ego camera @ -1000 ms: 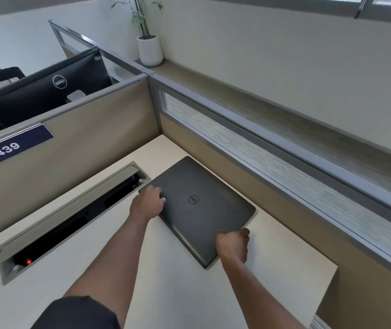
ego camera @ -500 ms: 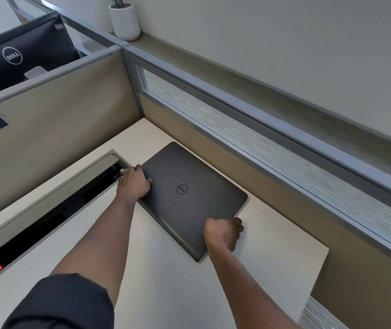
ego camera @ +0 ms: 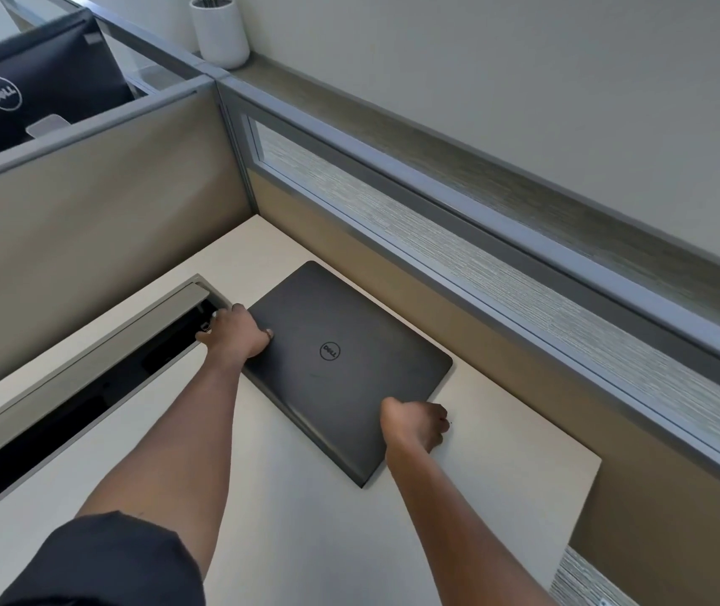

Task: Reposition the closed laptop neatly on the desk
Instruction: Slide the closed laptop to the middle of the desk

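Left hand (ego camera: 235, 332) curled over the laptop's (ego camera: 349, 365) left edge, thumb on the lid, fingers wrapped down the side. Right hand (ego camera: 415, 426) gripping the near right edge, fingers seemingly tucked under, hard to see. Laptop closed, dark grey, round logo on lid, lying flat and angled on the white desk (ego camera: 305, 540), beside the open cable tray (ego camera: 87, 373), near the partition (ego camera: 393, 264).

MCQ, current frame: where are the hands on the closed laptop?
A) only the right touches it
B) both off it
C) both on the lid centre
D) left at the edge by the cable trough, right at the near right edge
D: the left hand grips the laptop edge beside the open cable trough, and the right hand holds its near right edge.
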### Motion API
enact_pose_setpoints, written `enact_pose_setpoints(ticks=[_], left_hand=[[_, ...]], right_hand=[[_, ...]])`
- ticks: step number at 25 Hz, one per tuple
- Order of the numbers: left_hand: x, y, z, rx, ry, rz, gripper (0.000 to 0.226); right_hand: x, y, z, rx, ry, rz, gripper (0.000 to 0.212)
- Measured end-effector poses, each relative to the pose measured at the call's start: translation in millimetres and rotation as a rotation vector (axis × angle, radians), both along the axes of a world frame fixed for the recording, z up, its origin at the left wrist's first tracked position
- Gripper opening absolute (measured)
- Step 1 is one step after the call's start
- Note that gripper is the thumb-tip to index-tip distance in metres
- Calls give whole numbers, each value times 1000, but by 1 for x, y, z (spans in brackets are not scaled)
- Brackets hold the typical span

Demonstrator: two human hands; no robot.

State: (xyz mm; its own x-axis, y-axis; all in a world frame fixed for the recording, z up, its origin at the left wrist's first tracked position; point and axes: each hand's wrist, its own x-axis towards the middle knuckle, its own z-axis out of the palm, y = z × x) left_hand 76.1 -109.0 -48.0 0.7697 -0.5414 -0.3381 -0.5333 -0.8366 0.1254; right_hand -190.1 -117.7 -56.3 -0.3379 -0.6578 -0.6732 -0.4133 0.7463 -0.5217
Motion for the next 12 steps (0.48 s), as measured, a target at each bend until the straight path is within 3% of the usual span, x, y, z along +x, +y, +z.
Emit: enact_pose_setpoints(ticks=[12], left_hand=[[3,33,10,-90,222,217,88]], right_hand=[[-13,-9,-10,-1,-172,-145,55]])
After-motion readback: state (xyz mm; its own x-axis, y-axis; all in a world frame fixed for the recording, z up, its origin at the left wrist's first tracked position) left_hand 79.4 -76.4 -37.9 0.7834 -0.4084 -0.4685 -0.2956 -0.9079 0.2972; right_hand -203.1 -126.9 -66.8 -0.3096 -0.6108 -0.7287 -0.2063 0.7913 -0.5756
